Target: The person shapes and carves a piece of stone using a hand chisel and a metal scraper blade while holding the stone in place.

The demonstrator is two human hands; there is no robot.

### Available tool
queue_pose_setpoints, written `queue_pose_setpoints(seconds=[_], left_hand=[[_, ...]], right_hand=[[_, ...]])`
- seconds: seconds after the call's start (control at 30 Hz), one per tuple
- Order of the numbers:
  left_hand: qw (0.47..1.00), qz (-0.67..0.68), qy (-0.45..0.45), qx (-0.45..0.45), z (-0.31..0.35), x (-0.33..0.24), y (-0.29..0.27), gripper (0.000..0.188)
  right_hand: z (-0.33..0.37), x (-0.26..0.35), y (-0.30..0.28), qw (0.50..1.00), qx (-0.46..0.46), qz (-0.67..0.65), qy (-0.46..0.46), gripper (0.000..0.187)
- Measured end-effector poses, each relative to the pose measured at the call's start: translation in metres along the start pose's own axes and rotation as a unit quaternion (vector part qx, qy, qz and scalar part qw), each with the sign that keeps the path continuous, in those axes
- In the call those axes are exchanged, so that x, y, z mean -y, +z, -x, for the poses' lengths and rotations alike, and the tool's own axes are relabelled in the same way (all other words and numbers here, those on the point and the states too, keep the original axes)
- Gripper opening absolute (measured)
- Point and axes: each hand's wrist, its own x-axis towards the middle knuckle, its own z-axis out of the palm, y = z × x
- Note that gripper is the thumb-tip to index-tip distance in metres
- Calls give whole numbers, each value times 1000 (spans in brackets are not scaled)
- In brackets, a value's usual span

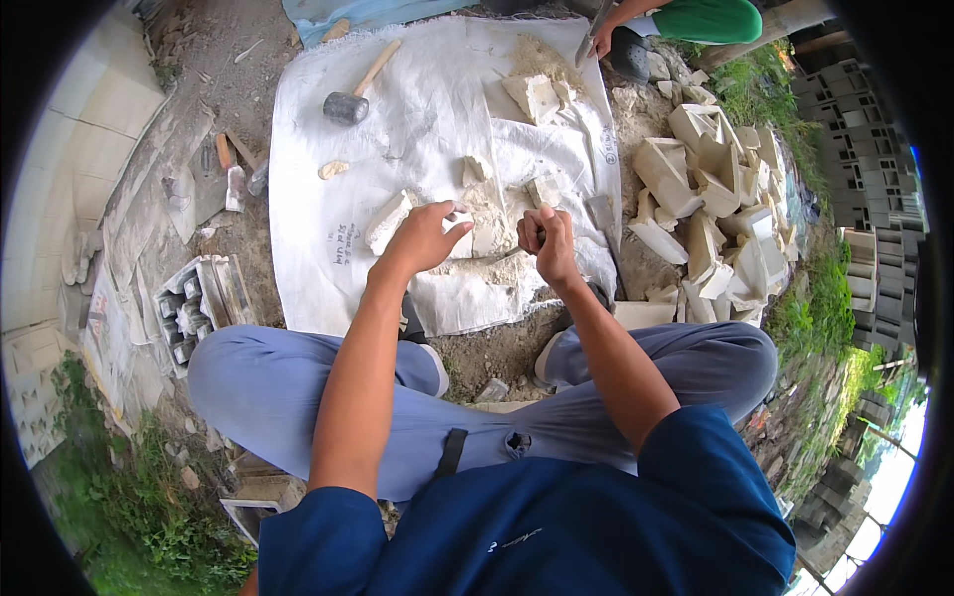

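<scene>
2 bare hands work at the centre of the frame over a white sheet (328,129) spread on the ground. Left hand (425,236) rests with fingers curled down over a pale stone chunk (475,226), touching it. Right hand (546,238), just beside it, is closed in a fist around something I cannot make out. At upper left of the sheet lies a hammer (350,101). Broken stone pieces (711,199) are heaped at right. Another person's hand (600,40) shows at the top.
</scene>
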Motion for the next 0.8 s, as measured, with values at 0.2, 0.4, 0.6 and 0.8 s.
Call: queue_pose_setpoints(seconds=[0.2,0.4,0.6,0.8], left_hand=[[1000,-2,12,-23,9,19,-2,38],[999,8,33,-16,3,3,-1,36],[1000,15,-12,-9,14,12,-5,37],[999,26,24,-30,12,7,-9,38]], right_hand=[[-11,49,4,998,30,-24,43,67],[-9,7,-9,996,41,73,-26,57],[-16,23,1,998,44,3,35,45],[-21,68,7,998,57,-7,4,48]])
